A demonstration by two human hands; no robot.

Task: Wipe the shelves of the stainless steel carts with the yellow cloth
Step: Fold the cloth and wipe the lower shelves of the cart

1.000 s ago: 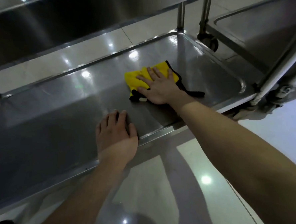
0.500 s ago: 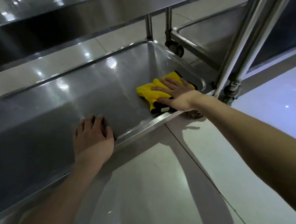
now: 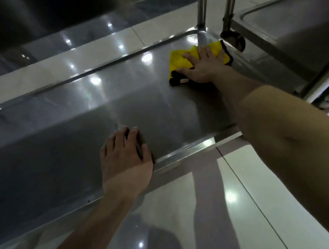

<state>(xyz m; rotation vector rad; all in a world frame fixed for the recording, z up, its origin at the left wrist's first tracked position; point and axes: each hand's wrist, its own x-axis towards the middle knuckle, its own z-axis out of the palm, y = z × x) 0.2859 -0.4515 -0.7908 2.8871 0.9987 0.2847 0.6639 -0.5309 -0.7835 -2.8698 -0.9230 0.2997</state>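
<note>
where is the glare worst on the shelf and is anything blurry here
Head view: ceiling-light spots glare on the far half of the shelf, left of the yellow cloth; the near half around the left hand lies dim. Head view: arm shadows fall across the floor, and the whole frame is slightly soft.

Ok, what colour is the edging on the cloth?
Black, bordering the yellow cloth under the right hand; clearest in the head view, along its right edge.

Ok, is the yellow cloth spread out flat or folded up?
Folded. The yellow cloth shows creased layers and a rolled black edge at its near corner, pressed under the flat right hand on the shelf.
</note>
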